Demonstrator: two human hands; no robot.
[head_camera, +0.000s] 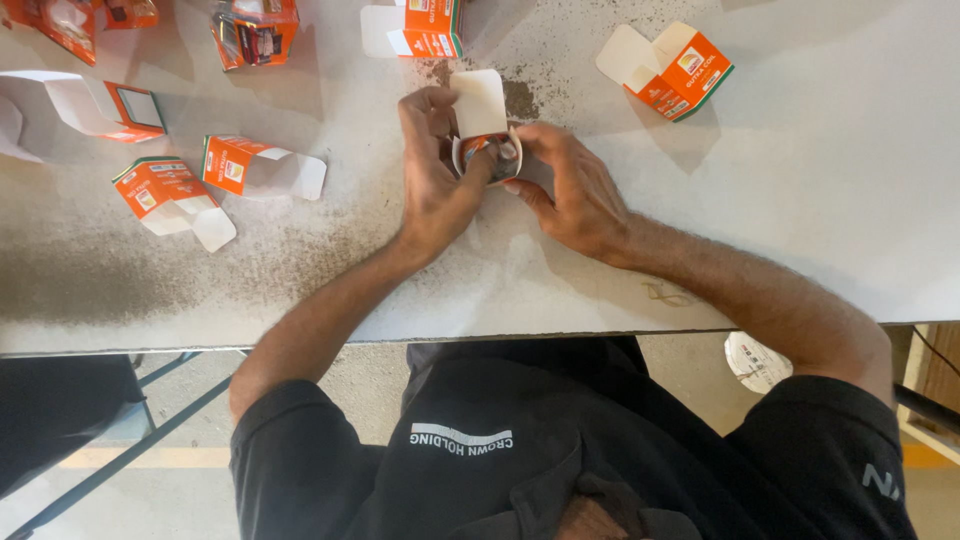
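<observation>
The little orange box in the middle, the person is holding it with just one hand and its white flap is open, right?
Not quite. The head view shows both hands on the little orange box: the left hand and the right hand grip it together. Its white flap is open, as you said.

Both bare forearms stretched forward, left hand (435, 165) and right hand (570, 185) close together, fingers curled.
</observation>
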